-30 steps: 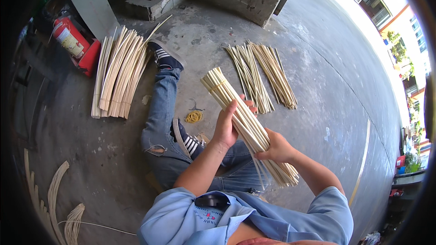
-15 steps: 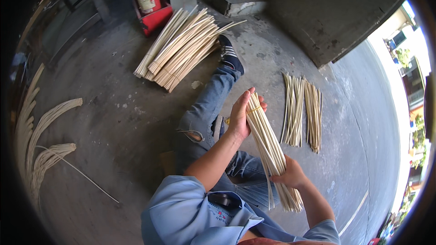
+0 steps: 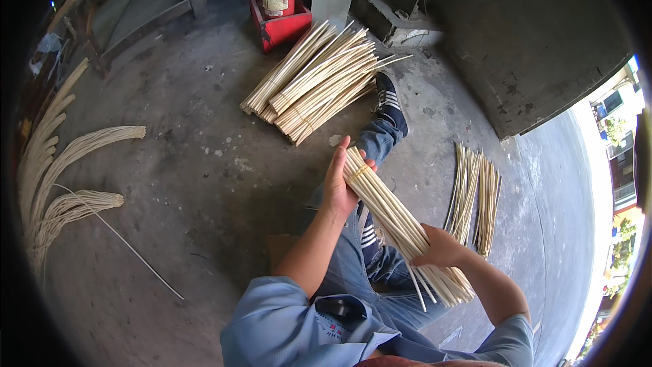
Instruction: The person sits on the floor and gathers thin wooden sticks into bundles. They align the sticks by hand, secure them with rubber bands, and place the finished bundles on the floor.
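Bundle in the head view: we see the bundle of sticks [image 3: 390, 207] held in the air over our lap, slanting from the upper left down to the lower right, between both hands.
Left hand: our left hand [image 3: 339, 183] is curled around the upper end, thumb along the near side and some fingertips showing beyond; we judge this grip steadies the banded end.
Right hand: our right hand [image 3: 441, 248] is closed over the lower part, probably because the sticks spread there and need gathering.
Sticks' look: we find them pale cream, slim, smooth and mostly straight, packed tight at the top and looser at the bottom, where a couple of sticks [image 3: 422, 287] splay away from the rest.
Band: a yellowish band [image 3: 360, 172] circles the bundle near its upper end, likely keeping that end together.
Pile by the shoe: more bundles [image 3: 319, 85] lie side by side near our striped shoe [image 3: 390, 102], perhaps laid parallel to keep them neat.
Right floor: two loose groups, a paler one [image 3: 462, 190] and a browner one [image 3: 487, 207], lie next to each other, seemingly kept apart by shade.
Left floor: long curved strands [image 3: 102, 141] fan out, well apart from our hands.
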